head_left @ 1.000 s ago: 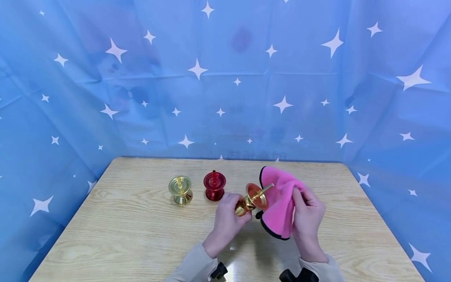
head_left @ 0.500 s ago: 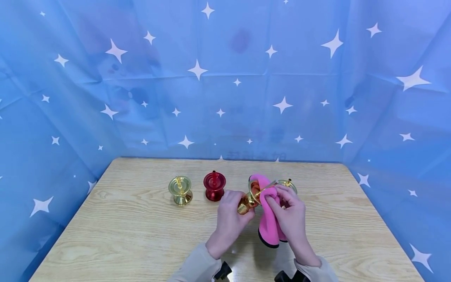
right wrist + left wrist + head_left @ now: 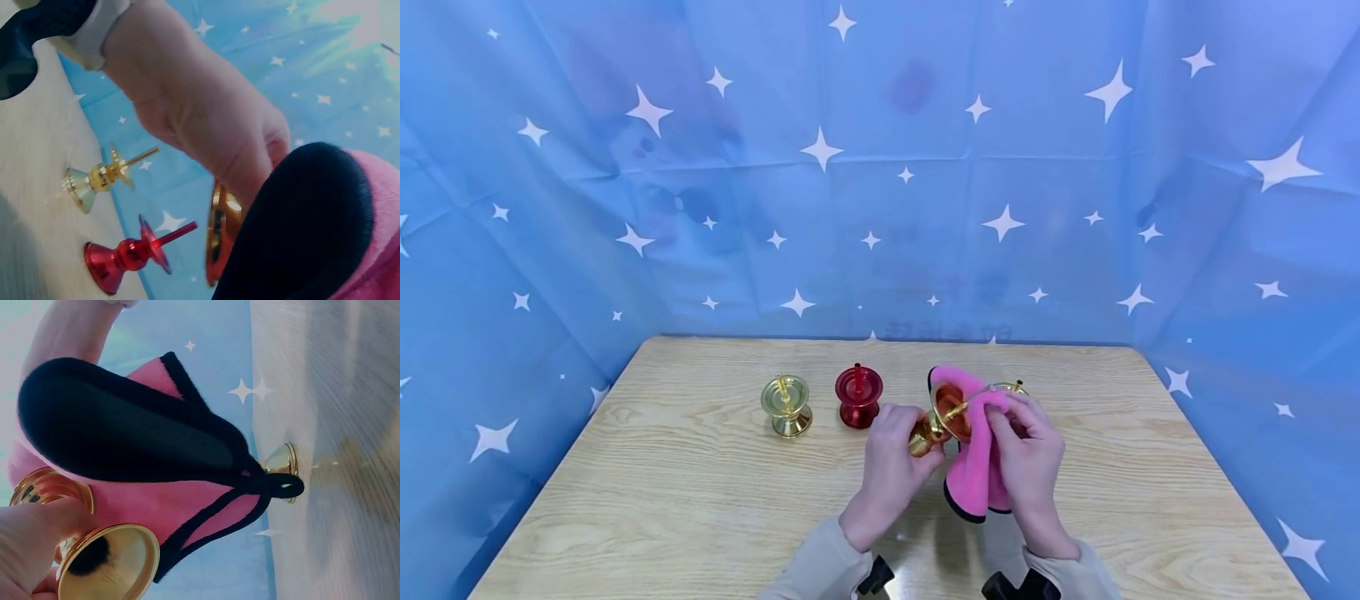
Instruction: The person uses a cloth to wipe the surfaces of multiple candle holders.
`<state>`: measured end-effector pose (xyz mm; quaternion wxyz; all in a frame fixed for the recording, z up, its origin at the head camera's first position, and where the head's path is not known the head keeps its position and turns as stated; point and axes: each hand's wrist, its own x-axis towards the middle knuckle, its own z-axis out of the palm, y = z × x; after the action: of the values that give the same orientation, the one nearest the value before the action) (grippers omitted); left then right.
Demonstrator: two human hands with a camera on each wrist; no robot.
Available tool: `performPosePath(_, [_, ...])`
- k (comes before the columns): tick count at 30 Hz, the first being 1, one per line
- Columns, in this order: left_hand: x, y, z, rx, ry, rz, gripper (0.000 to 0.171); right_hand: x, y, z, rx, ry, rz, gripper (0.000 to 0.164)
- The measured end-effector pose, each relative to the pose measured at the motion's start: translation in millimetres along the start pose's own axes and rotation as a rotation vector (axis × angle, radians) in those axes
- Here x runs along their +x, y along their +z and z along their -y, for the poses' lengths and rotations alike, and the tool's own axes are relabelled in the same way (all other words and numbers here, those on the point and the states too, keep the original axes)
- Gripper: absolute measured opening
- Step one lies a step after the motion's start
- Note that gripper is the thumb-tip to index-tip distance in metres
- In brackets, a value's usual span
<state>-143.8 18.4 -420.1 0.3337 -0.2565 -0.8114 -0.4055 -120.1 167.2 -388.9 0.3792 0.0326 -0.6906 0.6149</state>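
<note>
Fingers (image 3: pixel 901 416) of the left hand (image 3: pixel 887 467) curl round a tilted gold candle holder (image 3: pixel 934 428) above the tabletop (image 3: pixel 685 500), while those of the right hand (image 3: pixel 1032 454) pinch a pink cloth (image 3: pixel 974 471) at the holder's dish (image 3: pixel 950 402)

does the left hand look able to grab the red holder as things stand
Probably not: the left hand is occupied, gripping a tilted gold holder. Otherwise the way looks free, as the red holder stands upright close by that hand.
</note>
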Motion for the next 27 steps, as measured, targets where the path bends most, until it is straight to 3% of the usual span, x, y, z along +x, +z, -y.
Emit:
performPosePath(6, [-1.2, -1.5, 0.6, -0.019, -0.041, 0.023, 0.035, 10.0, -3.1, 11.5, 0.284, 0.114, -0.174, 0.01])
performPosePath(10, [-2.4, -0.1, 2.8, -0.064, -0.067, 0.01, 0.033, 10.9, -7.5, 14.8, 0.335, 0.172, -0.197, 0.012])
performPosePath(16, [0.7, 0.9, 3.1, -0.129, -0.055, -0.049, 0.031, 0.9, -8.2, 10.0, 0.154, 0.166, -0.01, 0.014])
performPosePath(19, [2.0, 1.4, 2.4, -0.137, -0.053, -0.061, 0.031, -5.1, -6.5, 9.1, 0.027, 0.053, 0.122, 0.014])
performPosePath(22, [2.6, 1.7, 2.9, -0.133, -0.058, -0.071, 0.031, -10.0, -5.4, 10.4, -0.081, -0.107, 0.231, 0.026])
performPosePath(27, [3.5, 2.5, 4.7, -0.103, -0.041, -0.089, 0.03, -14.7, -3.7, 12.4, -0.229, -0.21, 0.291, 0.053])
